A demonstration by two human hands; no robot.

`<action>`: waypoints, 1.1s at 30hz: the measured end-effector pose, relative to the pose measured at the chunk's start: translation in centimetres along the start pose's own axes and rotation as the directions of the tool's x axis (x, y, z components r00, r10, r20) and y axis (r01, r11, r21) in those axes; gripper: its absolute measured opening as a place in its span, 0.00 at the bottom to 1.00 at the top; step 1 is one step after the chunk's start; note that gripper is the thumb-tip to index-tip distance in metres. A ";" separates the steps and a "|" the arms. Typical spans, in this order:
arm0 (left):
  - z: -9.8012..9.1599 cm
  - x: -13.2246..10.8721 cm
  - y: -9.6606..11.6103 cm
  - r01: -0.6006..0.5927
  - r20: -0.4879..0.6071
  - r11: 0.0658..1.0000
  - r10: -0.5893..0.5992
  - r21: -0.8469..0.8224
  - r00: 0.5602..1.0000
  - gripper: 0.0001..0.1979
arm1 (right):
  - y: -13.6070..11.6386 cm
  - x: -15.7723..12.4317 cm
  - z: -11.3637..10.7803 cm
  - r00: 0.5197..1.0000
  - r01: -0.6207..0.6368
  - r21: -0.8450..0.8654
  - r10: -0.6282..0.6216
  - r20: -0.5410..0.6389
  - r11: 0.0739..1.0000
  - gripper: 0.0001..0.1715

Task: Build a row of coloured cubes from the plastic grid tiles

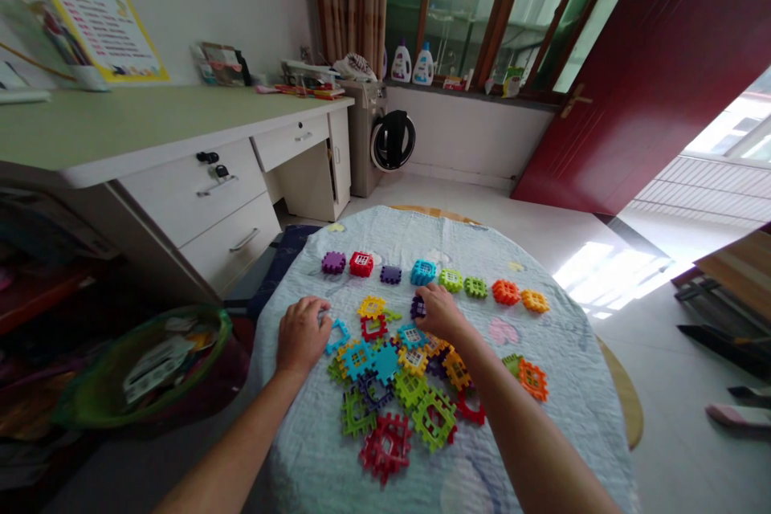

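Note:
My right hand point(441, 312) is above the far side of a loose pile, its fingers closed on a dark purple plastic building block point(418, 306). Left of the pile, my left hand point(303, 331) rests on the cloth with bent fingers slightly apart, beside a blue frame-shaped block point(338, 336). Between the hands lie notched interlocking blocks, among them a yellow one point(371, 307), a solid blue one point(386, 362), a green one point(434, 418) and a red one point(386, 446). Beyond them runs a row of color-sorted blocks, including purple point(333, 262), red point(361, 263), blue point(423, 271) and orange point(506, 291).
A pale patterned cloth point(566, 385) covers the round table. An orange block point(533, 380) lies right of my forearm. To the left stand a desk point(150, 128) and a green-rimmed basket point(222, 329). A washing machine point(365, 136) and a red door point(614, 72) are behind.

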State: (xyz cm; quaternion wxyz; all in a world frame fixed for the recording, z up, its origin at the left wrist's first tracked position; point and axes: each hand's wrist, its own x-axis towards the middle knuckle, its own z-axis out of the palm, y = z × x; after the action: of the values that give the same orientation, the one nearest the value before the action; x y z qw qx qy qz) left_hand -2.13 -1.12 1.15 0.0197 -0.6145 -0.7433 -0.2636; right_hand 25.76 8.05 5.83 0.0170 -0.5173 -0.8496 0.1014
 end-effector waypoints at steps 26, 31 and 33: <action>-0.8 -0.1 0.9 0.057 0.026 0.997 -0.056 -0.049 0.998 0.09 | -5.1 11.1 -1.6 0.990 0.087 -0.198 -0.063 0.123 0.976 0.30; -0.9 -0.1 0.9 0.057 0.034 0.998 -0.056 -0.040 0.998 0.09 | -5.2 11.5 -1.6 0.989 0.078 -0.196 -0.052 0.136 0.978 0.28; -0.9 -0.1 0.9 0.058 0.035 0.998 -0.057 -0.037 0.998 0.10 | -5.3 11.5 -1.6 0.990 0.072 -0.191 -0.046 0.135 0.979 0.28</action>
State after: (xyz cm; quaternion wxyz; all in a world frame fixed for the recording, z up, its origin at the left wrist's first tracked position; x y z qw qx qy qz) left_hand -1.57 -1.44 2.18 -0.0123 -0.5975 -0.7557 -0.2679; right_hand 16.01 16.11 7.53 -0.0859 -0.4833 -0.8698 0.0505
